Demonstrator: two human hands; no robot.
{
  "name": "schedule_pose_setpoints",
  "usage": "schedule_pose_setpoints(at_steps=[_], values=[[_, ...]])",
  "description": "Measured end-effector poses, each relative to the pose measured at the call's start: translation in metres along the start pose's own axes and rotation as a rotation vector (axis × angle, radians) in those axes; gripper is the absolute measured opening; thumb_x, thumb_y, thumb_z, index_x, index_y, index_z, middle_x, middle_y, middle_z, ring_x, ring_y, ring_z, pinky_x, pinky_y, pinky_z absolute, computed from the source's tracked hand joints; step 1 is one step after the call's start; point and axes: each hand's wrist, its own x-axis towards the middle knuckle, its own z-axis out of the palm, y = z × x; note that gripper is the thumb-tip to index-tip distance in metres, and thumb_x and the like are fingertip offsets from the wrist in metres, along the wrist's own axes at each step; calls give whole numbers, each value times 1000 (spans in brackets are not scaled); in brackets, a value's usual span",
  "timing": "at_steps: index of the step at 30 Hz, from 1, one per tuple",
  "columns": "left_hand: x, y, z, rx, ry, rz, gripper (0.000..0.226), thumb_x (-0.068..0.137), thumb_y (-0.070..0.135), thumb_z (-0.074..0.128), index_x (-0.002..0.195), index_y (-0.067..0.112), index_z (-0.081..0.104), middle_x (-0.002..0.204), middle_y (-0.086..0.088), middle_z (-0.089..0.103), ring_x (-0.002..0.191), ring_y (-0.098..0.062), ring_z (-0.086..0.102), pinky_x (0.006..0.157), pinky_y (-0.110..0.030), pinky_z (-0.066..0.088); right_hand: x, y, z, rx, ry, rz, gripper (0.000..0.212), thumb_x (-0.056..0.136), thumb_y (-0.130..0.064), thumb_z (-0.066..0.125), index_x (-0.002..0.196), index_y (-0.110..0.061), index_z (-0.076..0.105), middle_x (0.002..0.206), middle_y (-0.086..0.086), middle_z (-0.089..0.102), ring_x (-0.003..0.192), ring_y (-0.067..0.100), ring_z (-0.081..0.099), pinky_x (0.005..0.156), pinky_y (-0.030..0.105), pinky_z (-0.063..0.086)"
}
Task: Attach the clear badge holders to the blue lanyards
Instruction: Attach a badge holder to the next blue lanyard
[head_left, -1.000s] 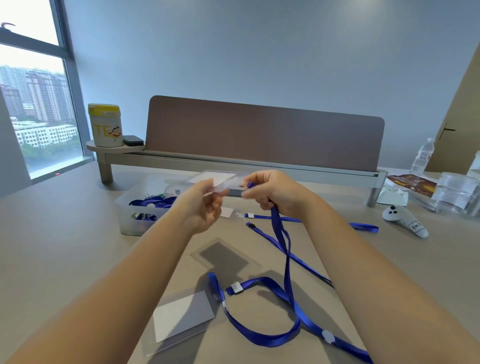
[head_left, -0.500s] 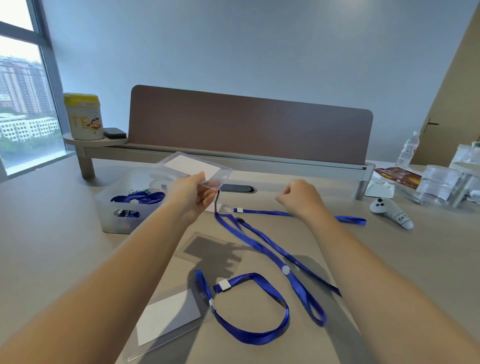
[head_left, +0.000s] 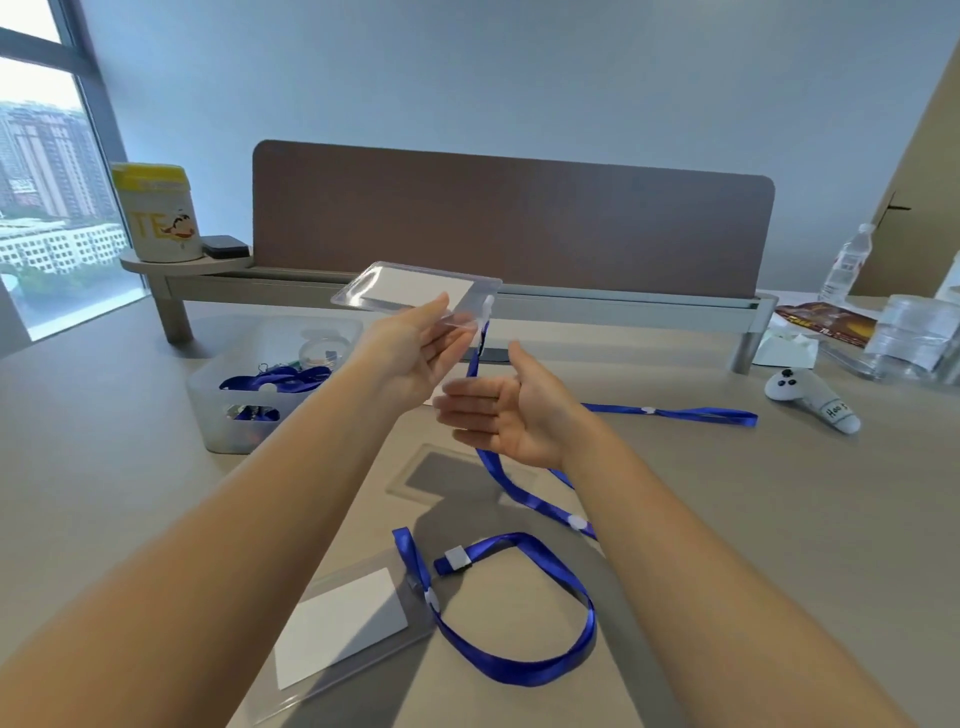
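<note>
Both hands are raised over the desk (head_left: 156, 467). My left hand (head_left: 410, 353) pinches a clear badge holder (head_left: 415, 288) by its near edge, holding it up flat above the desk, and a blue lanyard (head_left: 519, 493) hangs from its right end down onto the desk. My right hand (head_left: 511, 415), just below that holder, is spread palm-up and grips nothing. Nearer me on the desk lies a second badge holder (head_left: 337, 629) joined to a looped lanyard (head_left: 545, 665).
</note>
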Motion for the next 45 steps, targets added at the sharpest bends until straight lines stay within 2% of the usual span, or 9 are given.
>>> schedule_pose_setpoints(at_steps=[6,11,15,24,29,34,37,41,45], values=[[-3,4,-6,-155,24,-80,20,86,22,58,81,2,58,55,-5,70,44,-9,66,42,-17,54,12,1,17,498,77,-237,63,90,-62,13,146,-33,15,146,7,40,129,30,42,103,41,34],[1,-1,-15,-101,112,-30,19,88,22,55,81,5,57,75,-6,64,58,-10,65,45,-16,56,8,-12,21,823,395,-349,35,95,-37,41,93,-6,56,109,12,62,112,28,57,102,39,40],[17,-13,-26,99,203,67,14,91,18,51,81,8,53,76,-5,64,64,-11,61,48,-15,54,8,-21,-2,785,544,-434,23,94,-16,43,73,-9,50,75,9,62,70,19,60,78,31,52],[70,-53,-47,134,340,-30,12,91,17,50,95,5,51,75,-5,62,44,-9,62,37,-14,51,10,-42,-89,599,808,-450,28,95,-7,30,73,-8,48,73,8,60,67,17,58,71,29,52],[99,-74,-56,85,430,-69,16,91,12,50,91,-2,56,89,-10,62,48,-11,60,35,-13,49,23,-38,-147,112,1121,-242,40,97,-20,31,62,-15,49,67,2,46,49,10,33,37,17,31],[114,-97,-72,90,483,-162,18,91,13,50,99,-2,57,81,-10,62,45,-10,60,33,-15,49,29,-10,-187,269,1105,-168,33,93,2,32,62,-9,40,60,4,37,19,6,36,23,9,28],[120,-107,-76,98,474,-221,32,91,14,49,118,-2,50,78,-8,59,60,-15,56,41,-17,53,32,6,-202,-153,1073,-76,28,98,-9,33,73,-6,46,68,7,45,54,17,61,50,22,50],[120,-110,-74,121,465,-249,34,91,16,50,120,-2,48,72,-10,54,62,-18,54,45,-19,53,26,21,-207,-742,1107,150,47,97,-32,36,69,2,54,55,10,40,70,29,46,64,33,34],[112,-106,-68,87,454,-290,22,94,13,44,110,-1,50,104,-15,60,83,-22,61,65,-24,55,31,28,-209,-357,1062,54,36,99,-20,34,99,6,59,63,12,38,93,38,53,59,20,39]])
